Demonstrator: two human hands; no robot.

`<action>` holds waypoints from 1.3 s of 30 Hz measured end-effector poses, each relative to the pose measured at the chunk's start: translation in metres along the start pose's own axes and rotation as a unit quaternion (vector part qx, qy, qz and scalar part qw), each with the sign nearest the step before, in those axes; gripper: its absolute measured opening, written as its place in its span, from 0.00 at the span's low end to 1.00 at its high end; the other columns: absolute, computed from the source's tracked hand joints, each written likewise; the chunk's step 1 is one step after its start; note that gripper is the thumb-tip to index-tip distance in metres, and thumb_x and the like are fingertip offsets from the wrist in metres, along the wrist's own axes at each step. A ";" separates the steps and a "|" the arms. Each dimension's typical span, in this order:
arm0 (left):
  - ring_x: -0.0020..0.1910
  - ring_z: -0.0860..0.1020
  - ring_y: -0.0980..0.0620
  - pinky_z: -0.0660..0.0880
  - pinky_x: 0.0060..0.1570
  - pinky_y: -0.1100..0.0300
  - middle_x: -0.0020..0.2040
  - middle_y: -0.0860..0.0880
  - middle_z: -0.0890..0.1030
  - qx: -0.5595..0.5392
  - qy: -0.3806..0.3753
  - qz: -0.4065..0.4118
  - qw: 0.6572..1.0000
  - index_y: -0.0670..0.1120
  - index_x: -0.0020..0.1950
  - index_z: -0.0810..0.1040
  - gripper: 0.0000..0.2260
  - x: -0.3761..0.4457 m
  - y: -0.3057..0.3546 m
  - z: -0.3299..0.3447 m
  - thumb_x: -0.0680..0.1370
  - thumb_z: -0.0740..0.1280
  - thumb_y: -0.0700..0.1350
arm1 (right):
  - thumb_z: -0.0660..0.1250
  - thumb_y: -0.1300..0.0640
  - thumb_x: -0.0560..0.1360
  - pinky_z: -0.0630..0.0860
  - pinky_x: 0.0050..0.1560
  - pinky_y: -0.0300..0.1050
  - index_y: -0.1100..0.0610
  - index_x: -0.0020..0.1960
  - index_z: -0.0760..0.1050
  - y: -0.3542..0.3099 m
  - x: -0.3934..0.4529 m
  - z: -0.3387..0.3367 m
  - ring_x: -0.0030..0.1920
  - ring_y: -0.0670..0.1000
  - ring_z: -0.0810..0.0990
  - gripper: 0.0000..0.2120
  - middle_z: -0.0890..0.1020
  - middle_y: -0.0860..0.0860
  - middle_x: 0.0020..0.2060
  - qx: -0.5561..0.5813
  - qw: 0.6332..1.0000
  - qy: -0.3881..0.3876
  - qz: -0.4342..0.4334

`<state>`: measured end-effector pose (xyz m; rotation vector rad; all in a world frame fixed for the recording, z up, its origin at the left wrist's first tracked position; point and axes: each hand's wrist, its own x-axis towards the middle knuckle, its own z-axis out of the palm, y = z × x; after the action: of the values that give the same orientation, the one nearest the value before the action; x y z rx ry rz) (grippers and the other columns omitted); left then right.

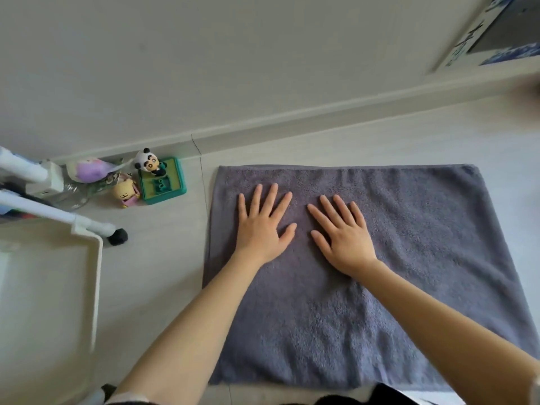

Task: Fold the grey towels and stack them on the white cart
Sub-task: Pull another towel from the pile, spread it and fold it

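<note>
Grey terry-cloth towel (380, 273) lies flat on pale floor (163, 258), squared up, looks like one fold maybe done already, can't tell layer count. Left hand (261, 226) and right hand (343, 233) both palm-down on far-middle part of towel, fingers spread and straight, pressing not gripping anything, thumbs pointing toward each other, hands close but apart. Likely smoothing creases so next fold lands clean. White plastic cart tray (96, 276) sits at left, near the towel's left edge but not touching, no towel visible on it, so stacking not started there. Small toy figures on green block base (162, 182) by skirting board (292, 121), clear of towel. Next: grab an edge, fold over
</note>
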<state>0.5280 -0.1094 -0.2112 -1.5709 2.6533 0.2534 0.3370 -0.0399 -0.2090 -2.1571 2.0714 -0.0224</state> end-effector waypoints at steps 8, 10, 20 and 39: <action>0.76 0.41 0.43 0.37 0.72 0.39 0.78 0.45 0.45 -0.045 -0.031 -0.109 0.993 0.49 0.78 0.50 0.28 0.039 0.019 -0.020 0.80 0.47 0.58 | 0.45 0.41 0.79 0.36 0.74 0.58 0.45 0.77 0.49 0.071 0.018 -0.017 0.76 0.54 0.43 0.27 0.51 0.49 0.77 0.037 0.966 -0.003 0.256; 0.77 0.46 0.43 0.46 0.73 0.38 0.78 0.45 0.51 -0.056 -0.020 0.030 0.998 0.49 0.77 0.55 0.28 0.032 0.050 -0.014 0.79 0.47 0.58 | 0.47 0.42 0.78 0.39 0.73 0.55 0.47 0.76 0.55 0.053 0.020 -0.016 0.76 0.55 0.50 0.27 0.58 0.50 0.76 0.039 0.988 0.021 0.147; 0.76 0.36 0.46 0.35 0.72 0.42 0.78 0.49 0.38 0.032 -0.091 0.008 0.995 0.57 0.77 0.39 0.29 0.029 0.071 -0.006 0.77 0.40 0.63 | 0.41 0.39 0.78 0.40 0.74 0.57 0.43 0.77 0.47 0.171 -0.019 -0.027 0.77 0.53 0.44 0.28 0.49 0.49 0.77 0.029 0.962 -0.028 0.270; 0.77 0.41 0.47 0.38 0.73 0.43 0.78 0.48 0.43 0.012 -0.025 -0.015 0.999 0.52 0.76 0.43 0.30 0.036 0.143 0.005 0.76 0.43 0.60 | 0.45 0.41 0.78 0.41 0.74 0.55 0.54 0.77 0.54 0.253 -0.014 -0.040 0.76 0.57 0.47 0.31 0.53 0.55 0.76 0.060 0.981 0.021 0.183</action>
<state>0.3855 -0.0721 -0.2035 -1.5739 2.5829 0.2546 0.0810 -0.0385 -0.1983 -1.6931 2.3904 -0.1487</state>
